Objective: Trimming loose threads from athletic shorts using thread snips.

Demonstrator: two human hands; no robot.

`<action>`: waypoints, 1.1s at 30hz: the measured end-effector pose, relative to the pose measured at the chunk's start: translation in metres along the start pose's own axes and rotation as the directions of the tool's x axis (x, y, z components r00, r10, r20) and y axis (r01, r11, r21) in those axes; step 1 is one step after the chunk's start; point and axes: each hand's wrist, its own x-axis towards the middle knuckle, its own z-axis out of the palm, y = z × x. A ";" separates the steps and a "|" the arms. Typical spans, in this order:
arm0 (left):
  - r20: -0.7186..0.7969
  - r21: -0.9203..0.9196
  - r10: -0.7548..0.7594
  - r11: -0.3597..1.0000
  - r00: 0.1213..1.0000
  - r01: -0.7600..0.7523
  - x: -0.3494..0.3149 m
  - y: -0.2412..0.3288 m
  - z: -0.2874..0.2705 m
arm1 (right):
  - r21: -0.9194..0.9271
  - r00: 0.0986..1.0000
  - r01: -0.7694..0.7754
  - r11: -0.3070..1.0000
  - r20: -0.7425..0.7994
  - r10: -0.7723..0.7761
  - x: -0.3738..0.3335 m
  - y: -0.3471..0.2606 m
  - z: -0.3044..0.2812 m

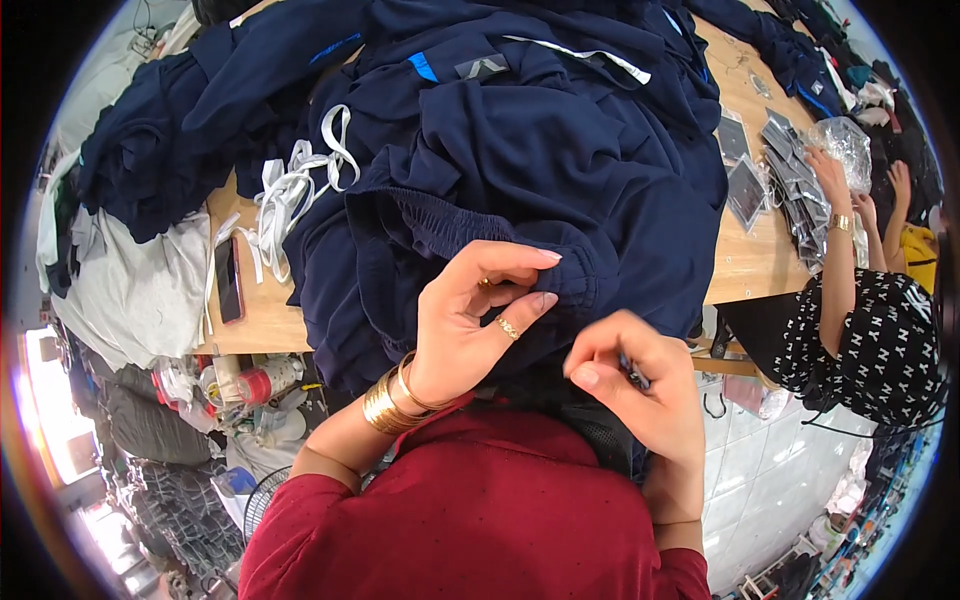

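Observation:
A large pile of navy fabric garments lies in front of me across the table. At its near edge is a gathered, elastic-looking waistband with a flat stitched section. My left hand, wearing rings and gold bangles, pinches the edge of that stitched section between thumb and forefinger. Just to the right and nearer to me, my right hand is raised off the cloth, fingers curled around a small dark object. Most of that object is hidden in the fist, so its kind does not show.
White cords lie left of the pile, near a phone and pale grey fabric. At the right, a co-worker's hand reaches over clear plastic packets on the wooden table. A fan stands low at left.

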 end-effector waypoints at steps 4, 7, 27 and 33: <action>0.006 -0.021 0.000 1.000 1.000 0.000 0.000 0.002 0.000 | -0.175 0.929 -0.049 0.983 -0.370 -0.019 0.001 -0.001 0.010; 0.010 -0.026 0.009 1.000 1.000 -0.009 -0.001 0.004 0.001 | -0.238 0.900 -0.050 0.970 -0.432 -0.060 0.001 0.004 0.014; 0.046 0.041 0.083 0.996 0.996 -0.085 -0.001 0.003 0.000 | -0.521 0.900 -0.050 0.852 -0.393 -0.187 0.008 -0.003 0.016; 0.038 0.045 0.066 0.997 0.997 -0.068 -0.001 0.002 0.000 | 0.050 0.886 0.017 0.999 -0.464 0.008 0.006 0.008 0.019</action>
